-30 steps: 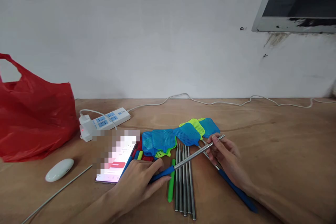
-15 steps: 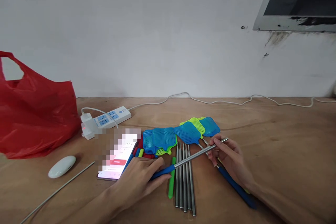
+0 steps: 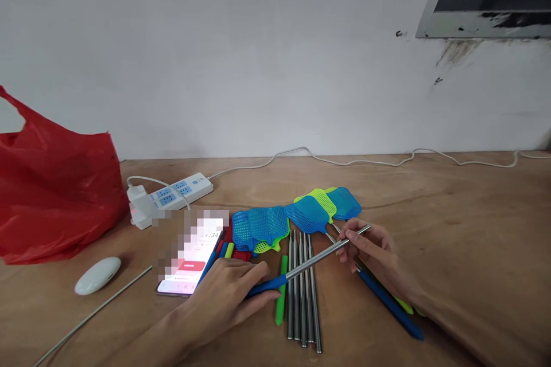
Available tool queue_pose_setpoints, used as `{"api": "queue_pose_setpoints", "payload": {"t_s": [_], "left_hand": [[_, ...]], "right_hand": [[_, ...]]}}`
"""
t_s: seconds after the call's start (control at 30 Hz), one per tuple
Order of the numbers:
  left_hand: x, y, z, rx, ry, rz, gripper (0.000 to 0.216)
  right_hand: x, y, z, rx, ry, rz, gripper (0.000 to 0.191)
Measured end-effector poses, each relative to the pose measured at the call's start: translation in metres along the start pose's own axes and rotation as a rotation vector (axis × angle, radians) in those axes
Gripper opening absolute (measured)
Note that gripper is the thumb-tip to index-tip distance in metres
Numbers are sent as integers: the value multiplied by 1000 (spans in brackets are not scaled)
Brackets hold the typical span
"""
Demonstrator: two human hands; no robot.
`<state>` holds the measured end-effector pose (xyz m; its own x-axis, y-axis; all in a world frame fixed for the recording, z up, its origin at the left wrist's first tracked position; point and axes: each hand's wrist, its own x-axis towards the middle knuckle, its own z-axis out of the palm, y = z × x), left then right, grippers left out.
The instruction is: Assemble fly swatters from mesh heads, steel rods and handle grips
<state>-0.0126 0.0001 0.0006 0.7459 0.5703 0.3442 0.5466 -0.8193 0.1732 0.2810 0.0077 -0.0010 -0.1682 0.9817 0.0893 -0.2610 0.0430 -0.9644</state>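
Note:
A telescopic metal rod (image 3: pixel 318 256) with a blue grip (image 3: pixel 267 286) spans between my hands, held just above the wooden table. My left hand (image 3: pixel 232 292) is closed round the blue grip. My right hand (image 3: pixel 372 252) pinches the rod's thin far end. Under the rod lie several bare metal rods (image 3: pixel 303 298) side by side and a green grip (image 3: pixel 281 292). Blue and green swatter heads (image 3: pixel 318 210) lie just beyond, some on rods running under my right hand to a blue handle (image 3: pixel 390 307).
A lit phone (image 3: pixel 191 264) lies left of my left hand. Farther left are a white mouse (image 3: pixel 97 275), a power strip (image 3: pixel 170 198) and a red plastic bag (image 3: pixel 51 189). A white cable (image 3: pixel 365 161) runs along the wall. A thin rod (image 3: pixel 94 314) lies at front left.
Both hands keep their hold on the rod; my right hand has slid slightly inward along it. The view shifted a little.

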Motion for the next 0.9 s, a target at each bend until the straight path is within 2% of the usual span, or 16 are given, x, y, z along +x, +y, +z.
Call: {"api": "queue_pose_setpoints", "payload": {"t_s": [0.17,0.33,0.47,0.63,0.77,0.9], "left_hand": [[1,3,-1,-68,-32,-72,32],[0,2,5,-115,-42,-69,32],[1,4,4,-176,-49,-77,26],[2,9,-6,-215,-99,-61,5],[0,6,-4,-278,-25,-45,12],[-3,7,4,-342,38,-17,15]], "right_hand": [[-5,1,8,-75,-67,-17,25],[-11,5,18,-155,-132,32,25],[-8,5,14,-140,-72,53,29],[-6,0,8,-43,59,-11,28],[-5,0,6,18,102,-47,27],[-5,3,4,0,59,-62,24]]}}
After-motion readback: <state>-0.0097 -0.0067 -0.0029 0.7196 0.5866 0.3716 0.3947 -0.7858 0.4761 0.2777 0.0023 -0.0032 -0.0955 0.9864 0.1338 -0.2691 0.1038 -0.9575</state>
